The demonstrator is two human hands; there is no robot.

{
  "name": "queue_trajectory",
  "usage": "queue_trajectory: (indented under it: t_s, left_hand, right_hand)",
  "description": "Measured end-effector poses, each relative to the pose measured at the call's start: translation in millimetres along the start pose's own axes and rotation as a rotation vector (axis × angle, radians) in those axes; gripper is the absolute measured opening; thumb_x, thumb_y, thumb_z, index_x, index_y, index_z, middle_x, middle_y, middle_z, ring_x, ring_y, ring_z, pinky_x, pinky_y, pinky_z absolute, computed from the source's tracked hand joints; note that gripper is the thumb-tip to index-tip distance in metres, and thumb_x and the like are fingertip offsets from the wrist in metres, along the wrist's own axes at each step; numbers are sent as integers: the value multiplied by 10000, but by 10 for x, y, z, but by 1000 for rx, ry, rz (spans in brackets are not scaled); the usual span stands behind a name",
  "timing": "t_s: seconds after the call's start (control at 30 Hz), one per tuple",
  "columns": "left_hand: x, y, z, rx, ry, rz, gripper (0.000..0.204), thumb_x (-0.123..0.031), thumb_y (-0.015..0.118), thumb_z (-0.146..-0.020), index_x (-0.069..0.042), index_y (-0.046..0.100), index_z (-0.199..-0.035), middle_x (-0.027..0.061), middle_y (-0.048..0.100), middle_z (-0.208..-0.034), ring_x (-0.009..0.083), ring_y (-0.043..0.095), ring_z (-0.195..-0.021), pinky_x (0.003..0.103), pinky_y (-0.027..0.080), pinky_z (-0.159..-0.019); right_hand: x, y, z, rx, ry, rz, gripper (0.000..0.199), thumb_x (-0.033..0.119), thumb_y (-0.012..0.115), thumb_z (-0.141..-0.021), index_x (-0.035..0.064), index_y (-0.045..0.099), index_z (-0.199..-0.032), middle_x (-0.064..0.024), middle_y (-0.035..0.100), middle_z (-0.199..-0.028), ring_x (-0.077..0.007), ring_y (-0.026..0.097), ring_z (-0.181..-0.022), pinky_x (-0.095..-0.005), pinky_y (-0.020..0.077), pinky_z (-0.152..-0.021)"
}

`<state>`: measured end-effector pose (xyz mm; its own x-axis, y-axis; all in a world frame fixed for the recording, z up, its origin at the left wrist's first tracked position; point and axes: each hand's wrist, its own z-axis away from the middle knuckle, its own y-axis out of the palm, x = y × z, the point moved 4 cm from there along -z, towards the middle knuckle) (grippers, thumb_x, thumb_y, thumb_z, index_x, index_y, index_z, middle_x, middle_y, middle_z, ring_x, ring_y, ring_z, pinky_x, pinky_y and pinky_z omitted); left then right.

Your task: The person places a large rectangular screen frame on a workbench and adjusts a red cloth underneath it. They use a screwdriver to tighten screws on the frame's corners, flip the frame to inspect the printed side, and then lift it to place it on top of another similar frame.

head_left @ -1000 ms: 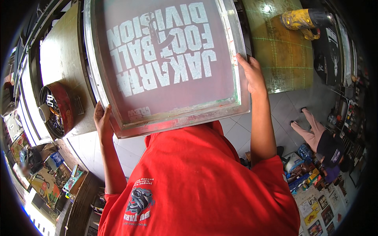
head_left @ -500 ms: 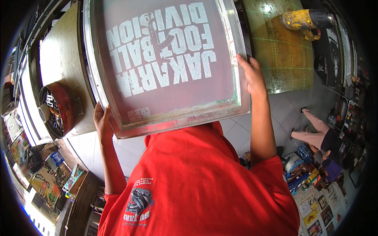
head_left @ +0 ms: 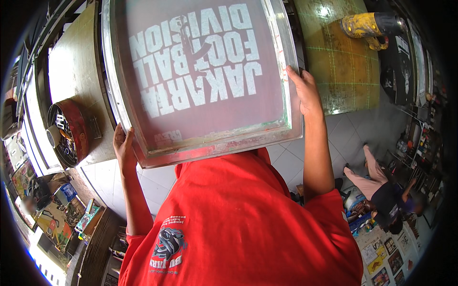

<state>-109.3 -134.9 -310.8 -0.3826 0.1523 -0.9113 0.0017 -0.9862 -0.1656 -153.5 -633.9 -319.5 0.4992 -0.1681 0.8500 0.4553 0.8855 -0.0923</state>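
Observation:
I hold a large screen-printing frame [head_left: 200,81] up in front of me, a metal-edged rectangle with a reddish mesh carrying a white lettered stencil. My left hand [head_left: 124,148] grips its lower left edge. My right hand [head_left: 305,93] grips its right edge near the lower corner. The frame hangs over a long tan printing table [head_left: 76,71] and hides most of it. My red shirt [head_left: 238,224] fills the lower middle of the view.
A round red tin [head_left: 69,131] with odds and ends sits on the table's near end. A yellow heat gun [head_left: 367,24] lies on a green-gridded pallet [head_left: 338,66] at the right. A seated person [head_left: 386,190] is on the tiled floor at right. Cluttered shelves [head_left: 52,214] stand at lower left.
The frame and both hands have stayed nearly still. The person seated on the floor at right has shifted a little.

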Motion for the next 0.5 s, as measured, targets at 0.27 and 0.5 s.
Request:
queue_trajectory:
  t_s: [0.27,0.5]
  left_hand:
    - [-11,6,4,-21,0,-20,289,-83,581,-893,2,537,-1165,52,631,-1020,103,586,-889,241,469,-760]
    - [-31,24,24,-71,-25,-50,301,-109,590,-891,3,539,-1166,55,626,-1040,112,581,-913,251,456,-799]
  right_hand:
    - [3,15,4,0,-5,-41,296,279,670,-843,8,615,-948,-35,614,-887,-98,535,-824,-262,420,-754]
    - [8,24,7,-23,-3,-59,297,268,674,-841,4,608,-960,-42,615,-901,-99,541,-820,-259,425,-756]
